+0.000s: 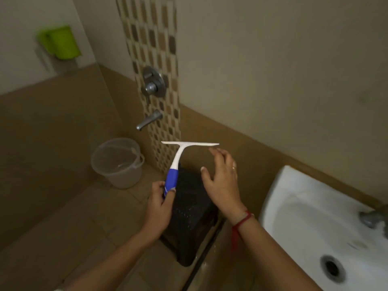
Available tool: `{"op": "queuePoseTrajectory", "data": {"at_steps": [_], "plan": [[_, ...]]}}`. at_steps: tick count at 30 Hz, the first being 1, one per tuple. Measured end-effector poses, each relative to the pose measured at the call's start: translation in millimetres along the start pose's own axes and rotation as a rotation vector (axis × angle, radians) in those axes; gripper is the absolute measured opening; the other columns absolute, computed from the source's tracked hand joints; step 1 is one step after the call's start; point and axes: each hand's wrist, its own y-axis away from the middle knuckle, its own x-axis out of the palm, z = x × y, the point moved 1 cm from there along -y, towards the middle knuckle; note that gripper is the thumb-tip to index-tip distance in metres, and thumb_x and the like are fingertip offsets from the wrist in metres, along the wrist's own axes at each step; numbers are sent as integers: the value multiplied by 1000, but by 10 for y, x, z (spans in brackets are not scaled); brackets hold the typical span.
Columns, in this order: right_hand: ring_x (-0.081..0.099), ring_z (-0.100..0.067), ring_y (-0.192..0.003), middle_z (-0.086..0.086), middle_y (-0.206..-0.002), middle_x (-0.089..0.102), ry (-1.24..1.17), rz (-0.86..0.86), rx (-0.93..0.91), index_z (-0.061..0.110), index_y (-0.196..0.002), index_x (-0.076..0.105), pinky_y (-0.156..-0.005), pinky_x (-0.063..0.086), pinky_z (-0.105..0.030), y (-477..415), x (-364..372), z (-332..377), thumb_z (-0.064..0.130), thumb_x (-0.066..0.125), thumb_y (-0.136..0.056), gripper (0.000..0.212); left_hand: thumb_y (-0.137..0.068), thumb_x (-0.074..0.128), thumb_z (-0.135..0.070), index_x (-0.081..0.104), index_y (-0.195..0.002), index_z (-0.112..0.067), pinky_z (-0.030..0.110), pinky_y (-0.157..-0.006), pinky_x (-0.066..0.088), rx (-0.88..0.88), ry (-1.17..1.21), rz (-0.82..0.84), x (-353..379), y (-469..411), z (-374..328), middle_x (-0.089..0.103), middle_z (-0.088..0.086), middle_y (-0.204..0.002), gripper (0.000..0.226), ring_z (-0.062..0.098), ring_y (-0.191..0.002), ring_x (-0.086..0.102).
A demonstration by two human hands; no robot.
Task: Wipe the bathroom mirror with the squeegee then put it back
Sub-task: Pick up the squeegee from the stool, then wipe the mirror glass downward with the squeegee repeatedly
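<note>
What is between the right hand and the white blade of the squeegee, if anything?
Nothing visible. The right hand is open just under the right end of the blade, with only a small gap between its fingers and the blade. The left hand grips the squeegee by its blue handle, lower down, out of the way.

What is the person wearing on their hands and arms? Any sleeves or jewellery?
No sleeves show at all. A red thread is tied round the right wrist, with a loose tail hanging down. The right hand has a thin ring on one finger. The left hand wears nothing that I can see.
</note>
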Motion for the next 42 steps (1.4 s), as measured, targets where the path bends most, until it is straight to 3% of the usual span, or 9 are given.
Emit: {"op": "queuePoseTrajectory", "data": {"at_steps": [6, 9, 13, 19, 23, 26, 30, 34, 42], "plan": [[34, -17, -125, -3, -133, 39, -122, -199, -120, 22, -134, 40, -103, 33, -34, 110, -1256, 400, 25, 59, -86, 52, -87, 52, -29, 48, -94, -34, 29, -41, 44, 246, 72, -10, -92, 579, -1334, 58, 13, -73, 9, 17, -48, 51], [29, -7, -120, 2, -130, 37, -65, -308, -211, 28, -135, 37, -99, 38, -32, 134, -1942, 540, 28, 56, -88, 50, -80, 53, -39, 49, -99, -32, 45, -54, 53, 341, 75, -14, -26, 873, -1892, 64, 4, -82, 21, 23, -65, 63], [30, -5, -115, -1, -127, 40, 45, -491, -329, 22, -132, 41, -98, 35, -29, 274, -2820, 668, 25, 57, -88, 48, -76, 52, -41, 48, -95, -44, 32, -58, 48, 511, 86, -49, 141, 1155, -2529, 63, -10, -83, 19, 5, -68, 61], [37, -17, -120, -7, -129, 43, 158, -758, -409, 17, -129, 46, -97, 23, -16, 607, -3981, 672, 24, 56, -84, 47, -73, 51, -44, 46, -94, -49, 38, -63, 49, 643, 180, -12, 509, 1558, -3292, 59, -5, -89, 21, 5, -72, 60], [36, -20, -121, -11, -127, 45, 243, -900, -407, 14, -128, 49, -100, 36, -34, 730, -4707, 528, 21, 60, -85, 45, -78, 51, -38, 44, -92, -49, 23, -52, 49, 790, 241, 9, 851, 1757, -3727, 58, -14, -81, 19, 5, -62, 55], [35, -23, -120, -12, -128, 44, 342, -989, -368, 15, -127, 50, -95, 33, -30, 764, -5187, 449, 19, 62, -83, 45, -80, 50, -37, 42, -97, -39, 10, -43, 43, 867, 255, 4, 1117, 1846, -4017, 55, -2, -80, 19, 5, -57, 54], [38, -26, -117, -12, -127, 45, 475, -1079, -359, 15, -123, 50, -92, 25, -25, 724, -5727, 374, 19, 62, -81, 44, -82, 50, -32, 39, -104, -27, 14, -45, 46, 953, 276, 17, 1435, 1915, -4343, 54, -1, -81, 25, 10, -60, 56], [40, -29, -115, -12, -130, 43, 564, -1193, -315, 17, -124, 46, -88, 36, -38, 590, -6219, 264, 24, 60, -82, 45, -82, 50, -35, 39, -106, -25, 15, -46, 48, 1044, 320, 35, 1604, 1958, -4662, 56, -2, -82, 29, 14, -63, 57], [18, -29, -141, -12, -154, 20, 548, -1186, -153, 13, -146, 21, -113, 19, -47, 300, -6931, 41, 26, 37, -97, 52, -87, 56, -15, 41, -108, -19, 7, -46, 41, 1135, 311, -44, 1756, 1819, -5038, 55, -3, -79, 26, 0, -62, 55]]}}
